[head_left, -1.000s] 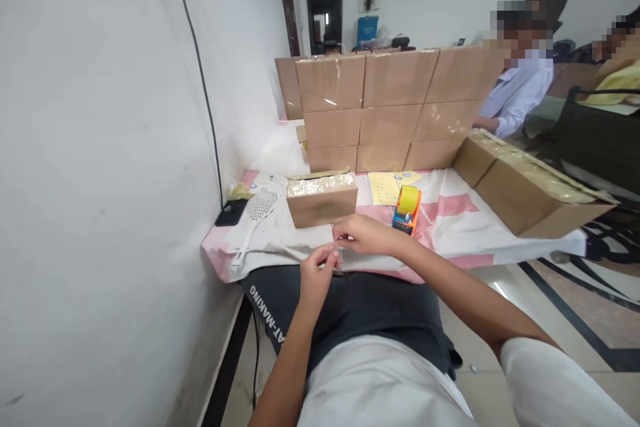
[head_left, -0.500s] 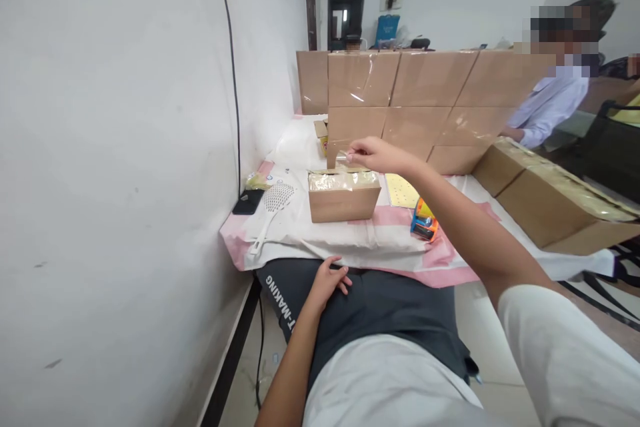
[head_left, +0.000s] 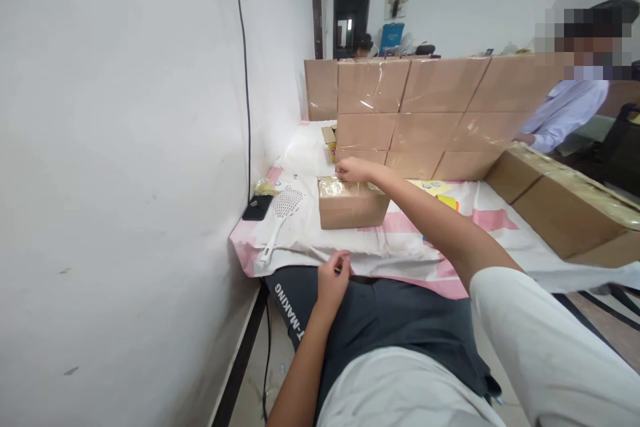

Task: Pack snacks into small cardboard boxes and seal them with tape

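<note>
Right hand (head_left: 353, 169) fingers pressed flat atop the small box (head_left: 353, 203), stacked cartons (head_left: 430, 113) just behind, white swatter (head_left: 281, 217) alongside.

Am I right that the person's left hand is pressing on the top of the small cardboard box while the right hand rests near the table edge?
Not quite: the hands are swapped. The head view shows the right hand on the top of the small cardboard box, while the left hand rests near the table edge.
</note>
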Demonstrator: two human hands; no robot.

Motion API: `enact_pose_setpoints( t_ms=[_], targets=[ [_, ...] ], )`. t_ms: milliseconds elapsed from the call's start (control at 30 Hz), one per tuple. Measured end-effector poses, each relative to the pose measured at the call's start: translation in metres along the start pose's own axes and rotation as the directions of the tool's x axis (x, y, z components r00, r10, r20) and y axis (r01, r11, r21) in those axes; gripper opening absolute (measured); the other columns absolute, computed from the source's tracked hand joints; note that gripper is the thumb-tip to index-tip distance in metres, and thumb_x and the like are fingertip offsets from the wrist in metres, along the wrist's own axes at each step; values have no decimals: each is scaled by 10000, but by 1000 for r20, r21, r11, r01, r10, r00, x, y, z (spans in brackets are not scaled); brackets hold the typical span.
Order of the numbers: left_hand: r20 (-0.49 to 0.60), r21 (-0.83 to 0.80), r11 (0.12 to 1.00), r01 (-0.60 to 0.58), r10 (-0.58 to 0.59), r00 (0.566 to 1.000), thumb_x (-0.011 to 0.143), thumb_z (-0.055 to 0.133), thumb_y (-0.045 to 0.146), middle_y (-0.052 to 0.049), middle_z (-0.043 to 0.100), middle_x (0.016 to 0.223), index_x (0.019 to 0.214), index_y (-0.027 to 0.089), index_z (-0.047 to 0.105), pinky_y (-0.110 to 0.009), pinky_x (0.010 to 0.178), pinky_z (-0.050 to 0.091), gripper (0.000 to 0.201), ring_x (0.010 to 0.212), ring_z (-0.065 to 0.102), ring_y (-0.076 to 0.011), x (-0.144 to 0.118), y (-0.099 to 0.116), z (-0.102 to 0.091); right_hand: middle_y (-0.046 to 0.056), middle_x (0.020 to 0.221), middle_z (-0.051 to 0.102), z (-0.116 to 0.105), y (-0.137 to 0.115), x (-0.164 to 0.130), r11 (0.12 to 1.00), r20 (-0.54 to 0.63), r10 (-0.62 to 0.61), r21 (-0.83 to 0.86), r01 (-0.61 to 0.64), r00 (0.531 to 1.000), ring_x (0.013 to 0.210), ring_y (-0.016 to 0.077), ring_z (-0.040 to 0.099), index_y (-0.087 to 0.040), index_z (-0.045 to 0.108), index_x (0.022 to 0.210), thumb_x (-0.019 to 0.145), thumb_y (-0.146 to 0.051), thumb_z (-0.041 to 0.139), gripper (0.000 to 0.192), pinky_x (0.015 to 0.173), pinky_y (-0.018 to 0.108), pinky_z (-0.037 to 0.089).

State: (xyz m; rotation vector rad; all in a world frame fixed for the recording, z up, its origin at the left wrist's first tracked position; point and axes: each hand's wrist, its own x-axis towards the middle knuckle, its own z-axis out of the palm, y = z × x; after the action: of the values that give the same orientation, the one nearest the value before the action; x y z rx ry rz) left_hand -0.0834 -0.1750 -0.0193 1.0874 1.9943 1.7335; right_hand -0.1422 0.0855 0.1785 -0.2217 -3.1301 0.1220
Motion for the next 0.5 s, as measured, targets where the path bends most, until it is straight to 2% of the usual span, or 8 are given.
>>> enact_pose_setpoints(
  t_ms=[33, 67, 133, 200, 267, 333, 400, 500],
  targets=[
    [-108, 122, 985, -119, 133, 985, 978, 479, 400, -101, 754, 869, 1045, 192, 699, -368, 873, 536, 310, 866, 716, -226, 15, 14, -6, 98, 978, 735, 2, 1, 0, 1000, -3, -2, 9, 2, 1000, 825, 188, 609, -167, 714, 902, 899, -212, 528, 191, 686, 262, 362],
    [-143, 242, 946, -218, 257, 956, 981, 476, 369, -128, 755, 1046, 1088, 195, 704, -396, 984, 500, 307, 1047, 694, -251, 32, 28, -11, 95, 974, 737, 4, 3, -1, 1000, -5, -2, 17, 3, 1000, 820, 186, 613, -167, 715, 924, 907, -224, 527, 197, 683, 260, 365],
    [-96, 468, 823, -323, 410, 907, 958, 517, 332, -147, 638, 1378, 1307, 199, 639, -452, 1149, 376, 392, 1339, 543, -286, 67, 51, -17, 93, 973, 738, 7, 4, -1, 1000, -13, 2, 28, -1, 1000, 827, 187, 620, -165, 714, 966, 914, -242, 536, 201, 686, 261, 373],
    [34, 626, 690, -364, 442, 896, 940, 535, 304, -142, 522, 1519, 1443, 196, 537, -525, 1221, 251, 515, 1453, 416, -309, 94, 63, -17, 96, 979, 735, 9, 5, 0, 999, -25, 14, 29, -13, 1000, 857, 197, 625, -163, 714, 986, 907, -256, 559, 197, 706, 266, 382],
    [114, 705, 606, -369, 417, 902, 934, 528, 293, -141, 498, 1541, 1487, 189, 487, -568, 1232, 196, 564, 1472, 384, -317, 108, 65, -12, 108, 1025, 723, 10, 5, 0, 999, -38, 37, 28, -36, 999, 899, 209, 629, -161, 716, 988, 894, -291, 595, 201, 730, 271, 394],
    [121, 734, 581, -350, 395, 911, 937, 514, 298, -142, 511, 1531, 1492, 181, 480, -577, 1233, 183, 568, 1465, 390, -315, 110, 60, -6, 127, 1110, 692, 12, 3, 0, 997, -48, 68, 31, -66, 997, 930, 219, 632, -158, 713, 985, 878, -342, 631, 229, 750, 275, 413],
    [102, 742, 583, -330, 388, 916, 936, 511, 309, -144, 510, 1531, 1493, 170, 476, -576, 1239, 167, 575, 1464, 388, -311, 106, 53, -2, 156, 1228, 633, 13, 3, 0, 994, -71, 108, 34, -106, 992, 997, 245, 626, -146, 687, 1063, 840, -390, 685, 331, 788, 289, 437],
    [88, 748, 583, -318, 387, 918, 931, 515, 315, -151, 497, 1540, 1499, 151, 461, -582, 1245, 138, 593, 1473, 370, -312, 99, 47, 2, 215, 1394, 512, 17, 4, 1, 955, -95, 296, 65, -291, 950, 1186, 340, 555, -117, 546, 1301, 725, -495, 804, 735, 904, 365, 461]
  ],
)
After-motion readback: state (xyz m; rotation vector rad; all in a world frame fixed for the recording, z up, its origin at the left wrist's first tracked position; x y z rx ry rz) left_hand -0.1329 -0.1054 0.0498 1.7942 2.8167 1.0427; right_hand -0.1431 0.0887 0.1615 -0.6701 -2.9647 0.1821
